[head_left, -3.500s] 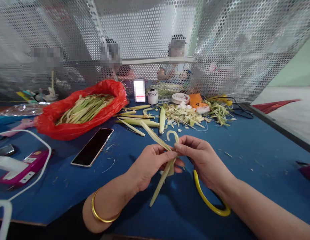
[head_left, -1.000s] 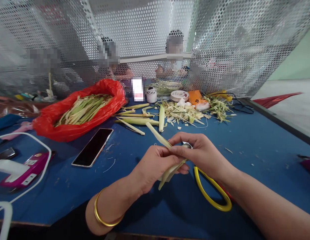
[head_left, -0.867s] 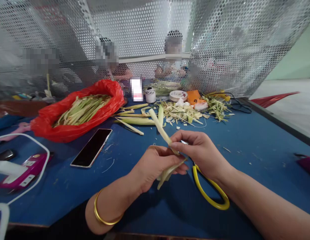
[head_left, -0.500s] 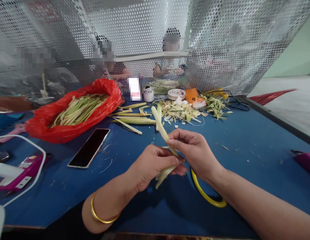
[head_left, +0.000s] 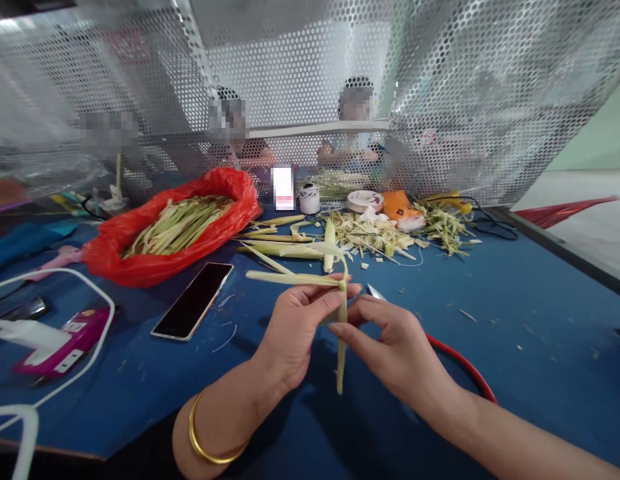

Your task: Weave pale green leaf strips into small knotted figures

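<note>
My left hand [head_left: 295,327], with a gold bangle at the wrist, pinches a pale green leaf strip [head_left: 290,278] at a fold; one end points left, the other hangs down past my fingers. My right hand [head_left: 395,347] is closed in a pinch on the hanging part of the same strip, just right of the left hand. Under my right wrist lie scissors [head_left: 455,360] on the blue table [head_left: 515,293], their metal tip showing by my fingers and a red handle loop behind my forearm.
A red plastic bag [head_left: 140,260] full of leaf strips sits at the left, a black phone [head_left: 194,300] beside it. Loose strips and cuttings [head_left: 370,233] lie further back with thread spools and tape. A pink device [head_left: 65,340] with white cable is at the far left. Other people sit behind the perforated screen [head_left: 440,100].
The strip has been bent: the end that stood up and back now points left, the other end hangs down. My right hand dropped lower on the strip. The view shifted, showing the scissors' red handle.
</note>
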Available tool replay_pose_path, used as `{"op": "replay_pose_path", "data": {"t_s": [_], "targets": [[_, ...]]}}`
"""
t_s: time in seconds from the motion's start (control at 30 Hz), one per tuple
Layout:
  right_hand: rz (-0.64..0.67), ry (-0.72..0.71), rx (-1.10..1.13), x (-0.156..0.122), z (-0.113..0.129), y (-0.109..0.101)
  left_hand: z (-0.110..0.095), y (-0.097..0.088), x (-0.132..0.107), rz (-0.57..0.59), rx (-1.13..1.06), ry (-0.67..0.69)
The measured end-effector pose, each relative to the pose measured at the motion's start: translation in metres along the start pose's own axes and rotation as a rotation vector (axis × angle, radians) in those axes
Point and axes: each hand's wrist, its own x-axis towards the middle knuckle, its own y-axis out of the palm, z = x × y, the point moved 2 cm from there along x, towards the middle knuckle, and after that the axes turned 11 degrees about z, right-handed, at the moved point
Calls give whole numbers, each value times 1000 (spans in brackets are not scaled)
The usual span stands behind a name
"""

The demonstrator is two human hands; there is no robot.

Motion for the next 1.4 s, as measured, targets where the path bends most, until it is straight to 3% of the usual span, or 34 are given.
{"op": "replay_pose_path", "data": {"t_s": [0.3,0.63,0.83,0.97,1.1,1.27,1.4], "targets": [[43,-175,-135,-3,0,7,7,3,-1,-49,-48,-18],[86,-183,-168,-4,-1,7,8,1,0,-22,-79,-34],[-82,64,213,3,-15,6,-1,-4,0,-15,-151,6],[50,103,498,9,-17,14,4,-1,0,14,-145,-31],[68,110,645,8,-13,18,9,1,0,36,-119,-67],[3,143,486,6,-20,8,4,-6,5,-81,6,10],[9,118,224,7,-24,-7,0,-11,9,-57,115,-6]]}}
